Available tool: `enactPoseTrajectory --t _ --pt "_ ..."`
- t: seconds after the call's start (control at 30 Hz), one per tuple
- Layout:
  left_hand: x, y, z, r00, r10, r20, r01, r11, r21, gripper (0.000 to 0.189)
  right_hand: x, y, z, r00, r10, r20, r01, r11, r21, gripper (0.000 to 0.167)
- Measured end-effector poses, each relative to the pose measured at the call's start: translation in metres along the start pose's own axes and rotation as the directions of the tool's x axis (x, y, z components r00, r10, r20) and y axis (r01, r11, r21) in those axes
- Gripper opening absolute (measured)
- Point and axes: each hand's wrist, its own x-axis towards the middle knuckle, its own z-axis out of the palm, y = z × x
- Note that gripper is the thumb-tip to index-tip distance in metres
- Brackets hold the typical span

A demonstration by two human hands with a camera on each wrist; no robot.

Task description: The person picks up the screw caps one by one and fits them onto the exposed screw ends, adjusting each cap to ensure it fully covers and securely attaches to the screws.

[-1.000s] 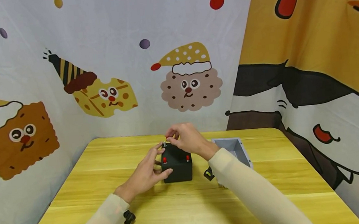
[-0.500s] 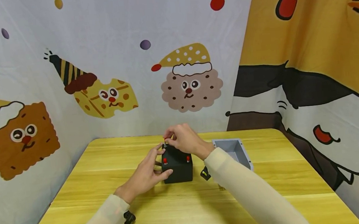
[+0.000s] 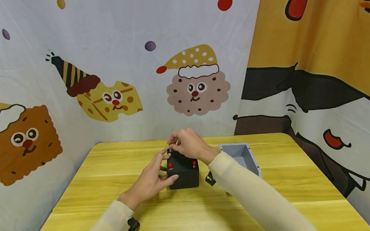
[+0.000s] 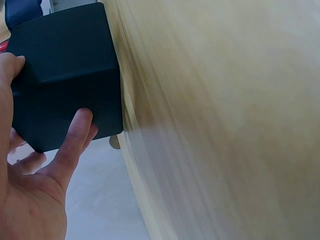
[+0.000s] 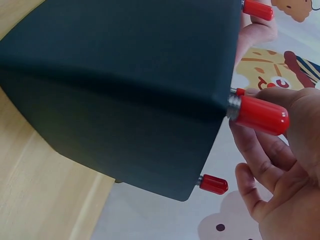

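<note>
A black box (image 3: 184, 179) stands on the table, with red-capped metal posts at its top corners. Two of the red caps, the left cap (image 3: 171, 166) and the right cap (image 3: 194, 164), show along the near edge. My left hand (image 3: 148, 175) holds the box from its left side, thumb on the near face and fingertips up by the far-left corner. At that corner my right hand (image 3: 191, 144) pinches a small red cap (image 5: 240, 92) right at the post; the fingers mostly hide it. Closest to the right wrist camera is a large-looking red cap (image 5: 262, 115).
A grey open tray (image 3: 255, 160) stands to the right of the box, partly behind the right forearm. The wooden table (image 3: 167, 219) reaches back to a cartoon-printed curtain (image 3: 115, 33). Black wrist cameras hang under both sleeves.
My right hand has moved slightly left and down, bringing the red cap from beside the far-left post to its top. My left hand and the box have stayed put.
</note>
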Motion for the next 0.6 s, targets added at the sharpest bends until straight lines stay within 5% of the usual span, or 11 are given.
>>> enactPoseTrajectory --t 0.6 --pt "-0.0003 -0.0011 0.0013 1.0 0.004 -0.006 -0.004 1.0 -0.001 0.099 0.0005 0.0024 0.0039 0.999 -0.005 0.032 0.007 0.999 -0.046 0.009"
